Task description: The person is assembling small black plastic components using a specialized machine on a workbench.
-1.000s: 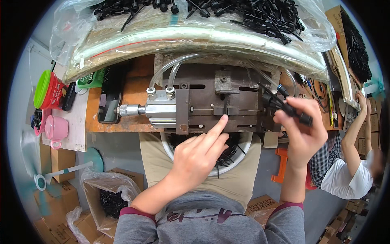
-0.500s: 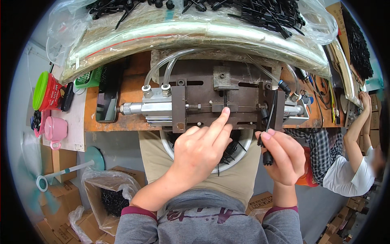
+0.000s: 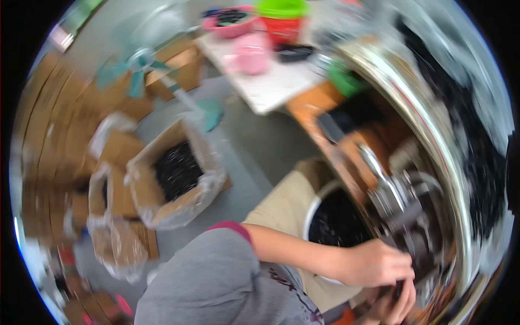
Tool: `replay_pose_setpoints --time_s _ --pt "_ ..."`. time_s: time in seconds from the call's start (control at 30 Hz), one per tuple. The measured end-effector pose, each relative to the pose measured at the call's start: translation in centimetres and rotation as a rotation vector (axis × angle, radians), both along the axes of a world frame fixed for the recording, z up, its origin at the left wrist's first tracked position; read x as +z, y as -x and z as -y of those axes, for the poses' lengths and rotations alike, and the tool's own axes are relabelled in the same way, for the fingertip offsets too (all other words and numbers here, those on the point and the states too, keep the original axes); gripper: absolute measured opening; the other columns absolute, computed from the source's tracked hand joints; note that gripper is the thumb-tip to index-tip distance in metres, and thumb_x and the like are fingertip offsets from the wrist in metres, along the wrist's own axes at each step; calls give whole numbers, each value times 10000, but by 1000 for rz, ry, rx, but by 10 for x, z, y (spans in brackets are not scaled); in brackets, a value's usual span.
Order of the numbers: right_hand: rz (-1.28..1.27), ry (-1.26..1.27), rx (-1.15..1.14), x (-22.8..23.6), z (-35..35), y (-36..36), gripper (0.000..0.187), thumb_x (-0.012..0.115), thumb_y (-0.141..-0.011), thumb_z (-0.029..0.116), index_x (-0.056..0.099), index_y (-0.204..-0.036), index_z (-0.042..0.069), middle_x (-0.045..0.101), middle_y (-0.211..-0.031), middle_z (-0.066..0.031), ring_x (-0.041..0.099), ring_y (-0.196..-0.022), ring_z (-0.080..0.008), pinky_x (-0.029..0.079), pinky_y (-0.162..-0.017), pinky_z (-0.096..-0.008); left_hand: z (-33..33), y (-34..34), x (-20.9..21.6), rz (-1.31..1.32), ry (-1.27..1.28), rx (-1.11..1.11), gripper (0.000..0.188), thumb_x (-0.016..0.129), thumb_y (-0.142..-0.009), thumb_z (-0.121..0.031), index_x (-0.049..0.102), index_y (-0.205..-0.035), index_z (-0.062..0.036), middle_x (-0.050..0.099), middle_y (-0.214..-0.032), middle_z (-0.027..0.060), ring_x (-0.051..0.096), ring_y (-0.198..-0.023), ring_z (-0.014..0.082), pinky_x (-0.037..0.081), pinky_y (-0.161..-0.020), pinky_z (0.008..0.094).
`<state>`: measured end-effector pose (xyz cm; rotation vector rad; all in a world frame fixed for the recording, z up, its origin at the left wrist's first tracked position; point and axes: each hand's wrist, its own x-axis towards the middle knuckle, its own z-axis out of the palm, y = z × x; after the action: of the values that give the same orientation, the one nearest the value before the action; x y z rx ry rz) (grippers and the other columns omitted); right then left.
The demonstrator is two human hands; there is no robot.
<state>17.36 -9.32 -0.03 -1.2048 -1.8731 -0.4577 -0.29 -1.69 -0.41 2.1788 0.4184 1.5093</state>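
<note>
Now | left hand (image 3: 378, 264) beside right hand (image 3: 390, 311) | formerly apart

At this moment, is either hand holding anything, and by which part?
A blurred dark piece shows between the left hand and right hand; whether either grips it, and where, cannot be told.

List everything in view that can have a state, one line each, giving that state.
Left hand: fingers bent, grip blurred
Right hand: partly hidden, grip unclear
Cardboard box: open, holding black parts
White tub: open, holding black parts
Pink basin: holding dark items
Fan: standing, spinning unclear
</note>
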Motion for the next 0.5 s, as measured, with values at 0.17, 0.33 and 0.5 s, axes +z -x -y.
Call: replay_pose_setpoints --time_s 0.17,0.33,0.5 --pt "-74 -73 -252 27 -11 37 131 828 -821 77 768 -916 9 709 -847 -106 668 -788 -219 532 -661 -341 6 9 -11 14 4 2 132 618 -824 -124 597 -863 0 574 -1015 123 606 -818 249 534 -588 345" --pt "-52 -19 -115 45 -14 20 152 754 -899 114 747 -1005 6 724 -907 -160 696 -825 -261 589 -688 -346 10 0 -21 -87 -127 149 244 702 -860 -249 634 -996 -58 588 -1124 89 621 -955 228 548 -628 364" --pt "-517 177 -124 26 -8 16 225 675 -964 150 690 -1111 -20 726 -964 -205 717 -825 -265 632 -634 -363 14 10 -21 49 -107 162 127 625 -797 -111 600 -795 13 599 -1108 171 609 -834 272 547 -614 355"
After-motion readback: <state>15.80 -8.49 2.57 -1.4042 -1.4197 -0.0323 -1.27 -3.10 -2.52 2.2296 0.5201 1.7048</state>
